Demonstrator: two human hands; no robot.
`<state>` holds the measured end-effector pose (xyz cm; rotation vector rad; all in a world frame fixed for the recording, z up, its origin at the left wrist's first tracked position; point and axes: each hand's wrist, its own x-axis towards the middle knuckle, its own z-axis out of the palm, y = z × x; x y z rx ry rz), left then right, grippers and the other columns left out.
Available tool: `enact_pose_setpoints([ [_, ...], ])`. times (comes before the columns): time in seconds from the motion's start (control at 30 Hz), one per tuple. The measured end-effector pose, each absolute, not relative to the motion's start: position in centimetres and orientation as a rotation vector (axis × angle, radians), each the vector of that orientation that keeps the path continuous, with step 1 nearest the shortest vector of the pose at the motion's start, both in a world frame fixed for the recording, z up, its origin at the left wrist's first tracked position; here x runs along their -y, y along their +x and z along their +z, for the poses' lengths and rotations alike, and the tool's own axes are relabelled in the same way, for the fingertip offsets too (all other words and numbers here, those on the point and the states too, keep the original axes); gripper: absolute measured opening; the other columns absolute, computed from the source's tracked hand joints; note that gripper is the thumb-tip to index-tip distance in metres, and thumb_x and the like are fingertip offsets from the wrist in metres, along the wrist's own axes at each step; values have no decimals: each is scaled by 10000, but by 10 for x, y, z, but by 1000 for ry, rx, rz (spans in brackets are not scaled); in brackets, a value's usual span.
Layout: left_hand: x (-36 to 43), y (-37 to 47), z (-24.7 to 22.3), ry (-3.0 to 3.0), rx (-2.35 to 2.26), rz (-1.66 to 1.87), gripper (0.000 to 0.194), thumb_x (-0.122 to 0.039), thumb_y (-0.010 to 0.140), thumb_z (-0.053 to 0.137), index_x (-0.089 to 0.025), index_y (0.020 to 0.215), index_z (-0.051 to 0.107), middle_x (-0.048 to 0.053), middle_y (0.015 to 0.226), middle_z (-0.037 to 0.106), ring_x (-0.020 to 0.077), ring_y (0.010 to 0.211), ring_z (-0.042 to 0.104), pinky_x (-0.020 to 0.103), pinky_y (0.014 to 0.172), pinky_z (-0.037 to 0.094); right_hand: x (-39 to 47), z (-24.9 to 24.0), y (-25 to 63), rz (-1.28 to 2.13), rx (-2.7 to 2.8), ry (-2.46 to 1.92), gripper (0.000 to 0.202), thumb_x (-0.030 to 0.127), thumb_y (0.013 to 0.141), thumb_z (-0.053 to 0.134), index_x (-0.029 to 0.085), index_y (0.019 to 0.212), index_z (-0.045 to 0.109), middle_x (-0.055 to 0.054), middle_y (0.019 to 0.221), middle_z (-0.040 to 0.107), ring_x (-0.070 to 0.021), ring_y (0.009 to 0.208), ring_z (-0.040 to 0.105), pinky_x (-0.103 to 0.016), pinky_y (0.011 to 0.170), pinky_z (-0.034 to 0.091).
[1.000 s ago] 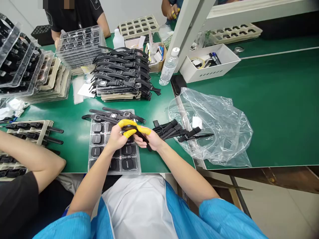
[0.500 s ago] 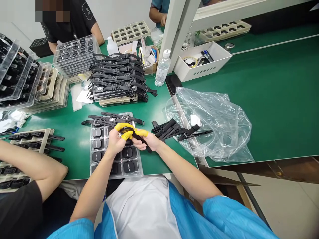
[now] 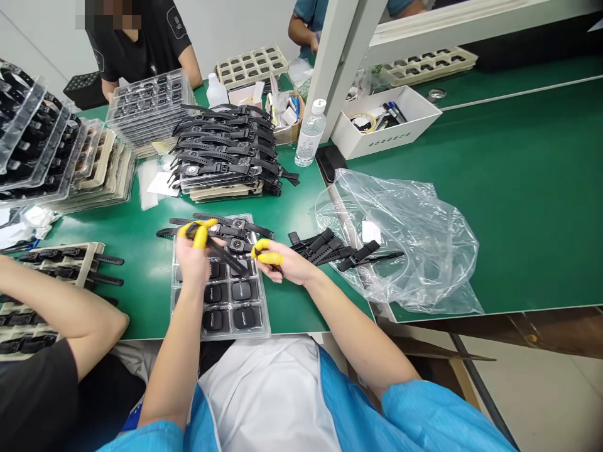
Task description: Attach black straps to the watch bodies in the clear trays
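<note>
Green surface [image 3: 532, 188] fills much of the view, and at its near edge lies a clear tray [image 3: 229, 320] of dark square pieces. Over it, the left hand [image 3: 191, 258] has its grip clamped on a black strap [image 3: 228, 258] slanting toward the right hand [image 3: 288, 266], whose fingertips curl close together (whether they pinch anything, I cannot tell). Loose straps [image 3: 325, 247] lie just beyond the right hand, touching a plastic bag [image 3: 424, 251]; farther back are piled watches [image 3: 226, 144], then a person [image 3: 157, 37] in black.

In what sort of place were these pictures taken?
Probably a watch assembly or packing workshop, judging by the stacked trays, the many black watches and the loose straps.
</note>
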<state>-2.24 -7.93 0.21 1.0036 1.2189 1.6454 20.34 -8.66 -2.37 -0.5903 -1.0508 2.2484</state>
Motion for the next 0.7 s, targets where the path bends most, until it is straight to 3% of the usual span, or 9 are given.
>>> enact_pose_setpoints([
  [0.1,88,-5,-13,1295,-1221,1299,387,-436,975,704,-226,1293,632,121,1268,779,223,907,815,352,769,684,91,-23,199,2088,1024,-623,309,418,887,740,239,1021,527,93,618,602,-72,386,402,-189,388,354],
  [0.2,94,4,-25,1779,-1210,1128,386,-240,990,609,-216,1373,656,122,1381,730,255,1251,721,418,1068,612,96,-25,191,2088,1007,-648,323,474,900,721,234,998,527,96,590,579,-62,373,341,-185,376,285],
  [0.27,96,2,-30,2037,-1175,1059,479,-115,947,554,-215,1406,652,113,1424,701,249,1348,658,432,1165,547,99,-27,189,2122,992,-683,328,488,897,715,230,962,524,89,585,579,-55,365,310,-186,370,226],
  [0.43,98,-8,-32,2258,-1094,932,704,20,848,452,-231,1491,591,103,1480,641,229,1405,603,407,1187,527,101,-30,188,2184,979,-721,321,466,871,731,217,923,535,81,529,574,-47,348,244,-194,367,156],
  [0.7,100,-5,-32,2275,-1104,899,658,-17,903,443,-238,1511,559,104,1452,631,238,1389,597,415,1169,535,102,-30,185,2155,862,-653,312,442,868,759,228,870,531,112,454,480,-55,350,233,-182,359,175],
])
